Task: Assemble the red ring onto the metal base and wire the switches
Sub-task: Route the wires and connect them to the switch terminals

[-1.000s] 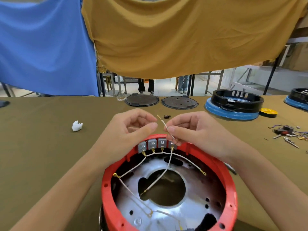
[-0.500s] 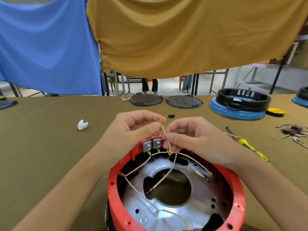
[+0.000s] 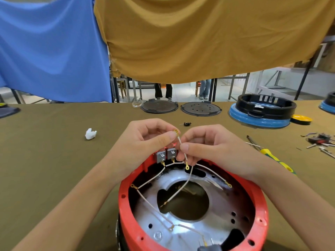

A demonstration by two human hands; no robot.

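The red ring [image 3: 126, 211] sits around the shiny metal base [image 3: 223, 200] near the table's front edge. Grey switches [image 3: 166, 154] line the ring's far rim, with white wires running from them across the base. My left hand [image 3: 145, 142] pinches the brass terminal end of a short white wire [image 3: 181, 144] just above the switches. My right hand [image 3: 208, 147] pinches the same wire lower down between thumb and forefinger. The wire's lower ring terminal [image 3: 187, 167] hangs below my right fingers. My right hand hides the switches further right.
A yellow-green screwdriver [image 3: 272, 156] lies right of the ring. Loose screws and small parts [image 3: 320, 142] sit at the far right. Two dark round plates [image 3: 159, 106], a black-and-blue housing [image 3: 261, 111], a yellow disc [image 3: 301, 119], a white scrap [image 3: 90, 134] and a small black clip [image 3: 187, 124] lie beyond.
Both hands have drawn closer together on the short wire, which now stands more upright above the switches. My right fingers now cover two of the switches.
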